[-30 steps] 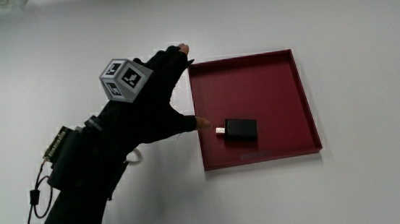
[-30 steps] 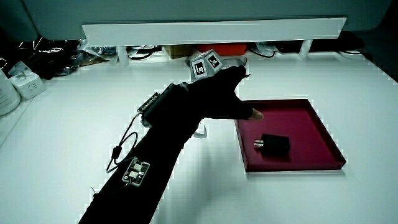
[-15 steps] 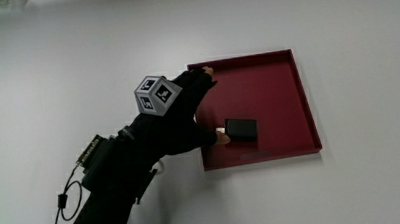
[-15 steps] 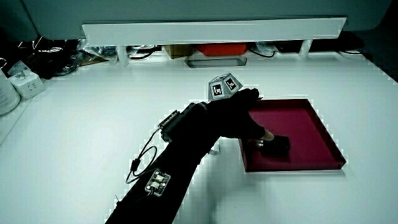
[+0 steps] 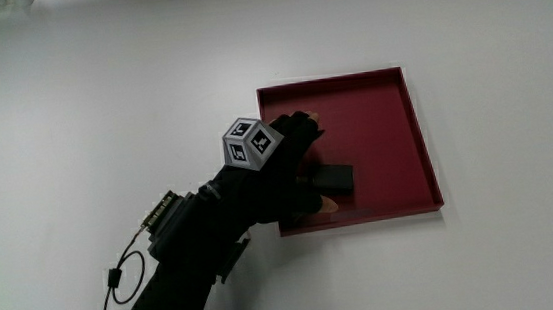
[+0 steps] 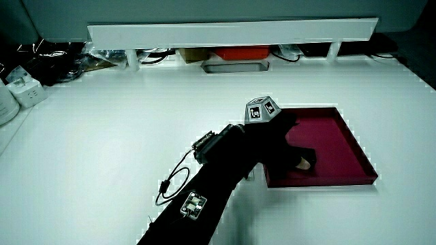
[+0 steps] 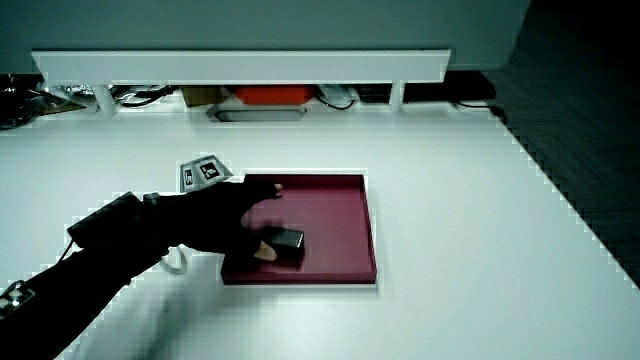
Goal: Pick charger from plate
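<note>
Fingers [image 5: 307, 130] now around charger [image 5: 337, 178], inside plate [image 5: 420, 132]

Main view is reading bright and even, the white table [image 5: 99, 80] nearly blowing out. Both side views are running dimmer and cooler, edges looking jagged. The hand [image 5: 283, 169] is casting only a faint soft shadow onto the plate [image 5: 393, 115].

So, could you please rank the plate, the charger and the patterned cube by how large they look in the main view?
1. The plate, clearly the largest.
2. The patterned cube.
3. The charger, though the hand partly covers it and the cube sits nearer the camera, so these two are uncertain.
</note>
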{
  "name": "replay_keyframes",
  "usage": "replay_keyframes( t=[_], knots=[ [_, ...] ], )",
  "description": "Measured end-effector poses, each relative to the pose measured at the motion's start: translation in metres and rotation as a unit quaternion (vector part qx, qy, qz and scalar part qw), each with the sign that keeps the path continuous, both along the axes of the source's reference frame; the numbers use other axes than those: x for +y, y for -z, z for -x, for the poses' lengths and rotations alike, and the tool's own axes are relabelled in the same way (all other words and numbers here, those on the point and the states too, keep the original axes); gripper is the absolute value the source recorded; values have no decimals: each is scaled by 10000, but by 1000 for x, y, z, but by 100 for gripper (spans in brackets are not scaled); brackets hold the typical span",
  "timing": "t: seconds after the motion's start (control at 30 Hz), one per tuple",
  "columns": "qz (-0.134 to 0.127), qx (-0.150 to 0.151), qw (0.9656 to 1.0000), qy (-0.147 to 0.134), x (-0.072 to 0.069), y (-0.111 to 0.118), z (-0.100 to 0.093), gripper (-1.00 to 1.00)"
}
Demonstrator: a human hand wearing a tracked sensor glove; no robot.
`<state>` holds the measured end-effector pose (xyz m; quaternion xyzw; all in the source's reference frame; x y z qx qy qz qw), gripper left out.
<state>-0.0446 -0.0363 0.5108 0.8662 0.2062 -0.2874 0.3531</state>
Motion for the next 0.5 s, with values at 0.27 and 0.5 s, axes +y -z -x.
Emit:
replay_keyframes(
  t=[0.27,0.5],
  knots=[
    [-3,-58,9998,-175,10,-14,-17,0],
    [25,-161,9996,-235,11,-17,-22,0]
  ],
)
